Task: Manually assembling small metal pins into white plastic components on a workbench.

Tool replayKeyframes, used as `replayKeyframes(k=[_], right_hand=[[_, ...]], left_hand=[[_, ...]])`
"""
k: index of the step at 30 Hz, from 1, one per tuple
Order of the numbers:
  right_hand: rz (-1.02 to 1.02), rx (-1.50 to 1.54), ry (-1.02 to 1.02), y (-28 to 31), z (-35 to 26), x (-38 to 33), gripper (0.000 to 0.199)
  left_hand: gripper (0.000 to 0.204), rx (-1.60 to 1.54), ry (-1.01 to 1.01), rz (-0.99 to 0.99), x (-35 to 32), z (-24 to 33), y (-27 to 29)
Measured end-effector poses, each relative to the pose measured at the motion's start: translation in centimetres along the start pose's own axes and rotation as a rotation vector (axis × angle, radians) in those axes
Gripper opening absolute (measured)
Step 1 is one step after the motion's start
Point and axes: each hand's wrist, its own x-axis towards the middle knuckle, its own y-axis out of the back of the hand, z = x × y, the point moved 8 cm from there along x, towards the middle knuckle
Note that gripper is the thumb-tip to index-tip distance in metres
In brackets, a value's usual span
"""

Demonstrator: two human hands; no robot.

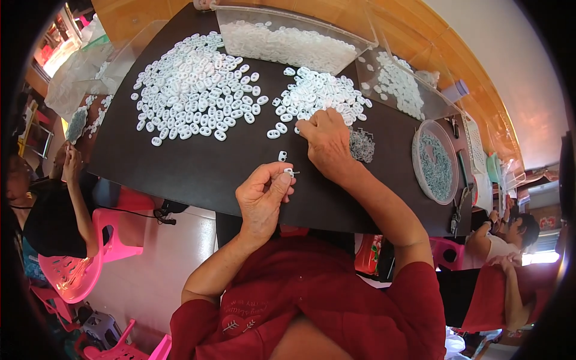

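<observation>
My left hand is closed, with thumb and fingertips pinching a small white plastic piece from which a thin metal pin sticks out to the right. Just beyond it, a single white piece with a dark hole lies on the dark table. My right hand reaches to the near edge of a smaller pile of white oval two-holed pieces. Its fingers are curled down against the pile, and whatever they pinch is hidden. Beside that wrist sits a small heap of metal pins.
A large pile of white two-holed pieces covers the left of the table. Clear plastic bins stand along the back. At right are a round tray of metal parts and pliers. Other people sit at both sides near pink chairs.
</observation>
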Motion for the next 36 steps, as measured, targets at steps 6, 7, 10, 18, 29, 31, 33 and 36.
replayKeyframes(k=[6, 7, 10, 18, 29, 31, 33, 36], right_hand=[[-0.058, 0.118, -0.054, 0.8, -0.4, -0.6, 0.017], [-0.057, 0.119, -0.055, 1.1, -0.6, -0.9, 0.017], [-0.030, 0.500, -0.283, 1.8, 0.5, -2.0, 0.017], [-0.190, 1.453, -0.838, 0.5, 0.4, -4.6, 0.019], [-0.199, 1.486, -0.908, 0.3, -0.3, -5.6, 0.019], [-0.203, 1.472, -0.903, 0.3, -0.5, -5.6, 0.018], [-0.149, 1.544, -0.879, 0.4, -0.7, -5.4, 0.017], [-0.165, 1.499, -0.850, 0.4, -0.7, -5.2, 0.016]], left_hand=[[0.019, -0.009, 0.001, 0.003, 0.0, 0.2, -0.1], [0.019, -0.019, 0.006, 0.008, 0.0, 0.1, 0.0], [0.021, -0.050, -0.025, 0.003, 0.1, 1.0, -0.5], [0.021, -0.040, 0.062, -0.022, 0.0, 0.7, -0.6], [0.023, 0.002, 0.076, -0.071, -0.2, 1.1, -1.1], [0.024, 0.021, 0.065, -0.061, -0.2, 1.1, -1.1], [0.025, 0.022, 0.066, -0.063, -0.3, 1.1, -1.1], [0.026, 0.024, 0.073, -0.065, -0.2, 1.1, -1.1]])
